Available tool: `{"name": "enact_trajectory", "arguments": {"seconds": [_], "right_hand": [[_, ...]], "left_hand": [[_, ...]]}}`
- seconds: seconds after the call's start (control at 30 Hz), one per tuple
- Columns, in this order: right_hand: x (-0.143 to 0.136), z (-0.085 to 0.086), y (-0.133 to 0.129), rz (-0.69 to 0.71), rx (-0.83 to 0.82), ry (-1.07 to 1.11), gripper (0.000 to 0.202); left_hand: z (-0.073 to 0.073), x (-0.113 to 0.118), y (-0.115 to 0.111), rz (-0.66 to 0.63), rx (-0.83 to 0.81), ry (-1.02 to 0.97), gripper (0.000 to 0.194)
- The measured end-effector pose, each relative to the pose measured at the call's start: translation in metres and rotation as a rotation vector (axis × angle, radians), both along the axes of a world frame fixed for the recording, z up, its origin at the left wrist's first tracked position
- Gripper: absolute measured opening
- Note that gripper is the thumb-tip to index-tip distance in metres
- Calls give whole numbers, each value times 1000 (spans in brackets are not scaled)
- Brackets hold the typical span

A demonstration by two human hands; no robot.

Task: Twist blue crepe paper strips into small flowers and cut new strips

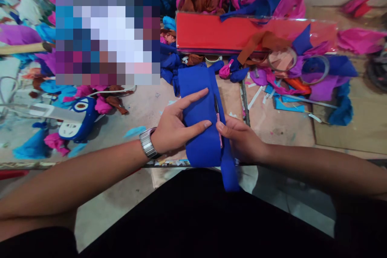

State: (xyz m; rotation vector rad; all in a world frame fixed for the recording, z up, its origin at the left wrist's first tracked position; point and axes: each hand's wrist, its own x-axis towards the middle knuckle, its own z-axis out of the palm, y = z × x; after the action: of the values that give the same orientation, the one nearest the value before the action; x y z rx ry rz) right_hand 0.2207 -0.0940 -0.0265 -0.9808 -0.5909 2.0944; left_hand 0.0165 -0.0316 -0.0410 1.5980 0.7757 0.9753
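A long folded piece of blue crepe paper (196,84) lies lengthwise before me, over the table's near edge. My left hand (178,125), with a metal watch on its wrist, grips it from the left. Thumb and index finger stretch across the top; the other fingers are partly hidden at its left edge. Along the paper's right side runs a narrow blue strip (229,169), hanging down past the edge. My right hand (242,135) is closed on a slim bladed tool (216,105), dark at the tip and pink lower down, lying between paper and strip.
Behind the paper lies a red pack (208,32) in clear wrap, with crumpled coloured scraps heaped around it. Rolls of tape (314,70) sit at right. A blue and white power strip (75,121) with cables is at left. A blurred patch covers the upper left.
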Motion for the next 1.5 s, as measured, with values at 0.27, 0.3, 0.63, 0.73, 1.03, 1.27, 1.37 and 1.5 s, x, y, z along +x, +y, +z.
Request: {"name": "enact_trajectory", "arguments": {"seconds": [0.27,0.3,0.63,0.73,1.03,1.27,1.37,1.5], "right_hand": [[0,0,0,-7,-23,23,40],[0,0,0,-5,-21,22,41],[-1,5,1,1,2,-21,46],[0,5,1,1,4,-34,46],[1,3,0,-32,-15,-25,44],[1,3,2,-30,32,-25,48],[1,4,3,-25,30,1,49],[0,4,3,-33,-1,31,48]], "left_hand": [[-1,1,-3,-2,-28,-7,75],[-1,1,-3,0,-30,-6,75],[1,2,-4,-2,-51,-11,75],[1,2,-5,-3,-58,-17,76],[4,3,-5,0,-56,-9,78],[5,3,-6,-52,-76,-30,78],[4,2,-6,-67,-52,-12,81],[4,1,-6,-73,-28,32,82]]}}
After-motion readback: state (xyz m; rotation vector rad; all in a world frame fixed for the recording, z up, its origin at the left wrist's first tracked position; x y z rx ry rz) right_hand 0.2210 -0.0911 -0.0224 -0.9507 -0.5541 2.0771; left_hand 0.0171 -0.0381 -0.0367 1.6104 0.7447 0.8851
